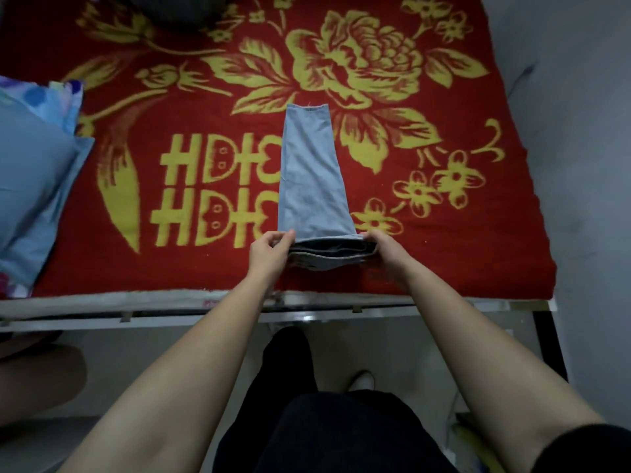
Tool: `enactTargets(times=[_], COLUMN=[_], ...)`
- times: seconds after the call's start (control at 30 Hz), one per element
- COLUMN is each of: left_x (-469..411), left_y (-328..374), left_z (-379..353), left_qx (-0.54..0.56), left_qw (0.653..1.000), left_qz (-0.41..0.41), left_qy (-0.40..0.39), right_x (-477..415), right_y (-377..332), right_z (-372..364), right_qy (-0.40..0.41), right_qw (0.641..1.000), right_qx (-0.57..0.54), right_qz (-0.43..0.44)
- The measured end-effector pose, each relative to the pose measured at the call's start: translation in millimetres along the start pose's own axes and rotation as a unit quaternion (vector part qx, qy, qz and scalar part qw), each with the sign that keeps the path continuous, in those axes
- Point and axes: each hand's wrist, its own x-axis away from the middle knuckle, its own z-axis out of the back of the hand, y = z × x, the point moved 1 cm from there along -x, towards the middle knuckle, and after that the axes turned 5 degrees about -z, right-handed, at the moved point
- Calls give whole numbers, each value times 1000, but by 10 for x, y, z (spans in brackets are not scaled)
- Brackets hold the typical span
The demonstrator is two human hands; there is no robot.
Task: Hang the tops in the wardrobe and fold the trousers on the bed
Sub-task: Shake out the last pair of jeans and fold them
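A pair of light blue jeans lies on the bed, folded lengthwise into a narrow strip that runs from near the front edge toward the middle of the red blanket with its yellow flower pattern. The far end of the strip, a hem, lies flat on the blanket beside the large flower. The near end is doubled into a thick stack of layers, close to the front edge of the bed and lifted a little off the blanket.

The left hand pinches the left corner of that stacked end, thumb on top and fingers curled under. The right hand grips the right corner of the same end in the same manner. Both bare forearms reach forward over the front edge of the bed, and the two hands are level with each other, with the folded end held between them.

At the left edge of the bed a blue pillow rests, partly over the blanket. At the far edge a dark rounded shape lies on the blanket; it is cut off by the frame and may be a garment, though that cannot be told. Below the bed's pale frame rail the person's dark trousers and a pale shoe show above the floor
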Motion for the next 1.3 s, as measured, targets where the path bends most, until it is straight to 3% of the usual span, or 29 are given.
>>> enactTargets(times=[0.17, 0.37, 0.53, 0.73, 1.03, 1.17, 1.3], left_x=[-683, -1415, -2070, -2768, -3327, -3287, -3396], left_y=[240, 126, -111, -508, -1058, -1069, -1099], left_z=[32, -63, -281, -666, -835, -823, -830], left_qx=[68, -105, -237, -335, -132, -98, -116], left_qw=[992, 992, 971, 941, 985, 990, 985], left_qz=[82, 26, -15, -9, 26, 37, 47], left_qy=[-66, -63, -10, 46, 104, 100, 122], right_x=[-332, -1065, -1830, -2896, -3534, -3365, -3342], right_y=[-384, -601, -718, -622, -410, -367, -288], right_z=[-157, -187, -121, -135, -128, -206, -262], right_qy=[-11, 94, 170, 174, 210, 256, 231], right_qw=[1000, 986, 941, 937, 928, 891, 833], right_qx=[20, 128, 279, 290, 285, 333, 448], right_qz=[-15, 45, 88, 86, 112, 172, 229])
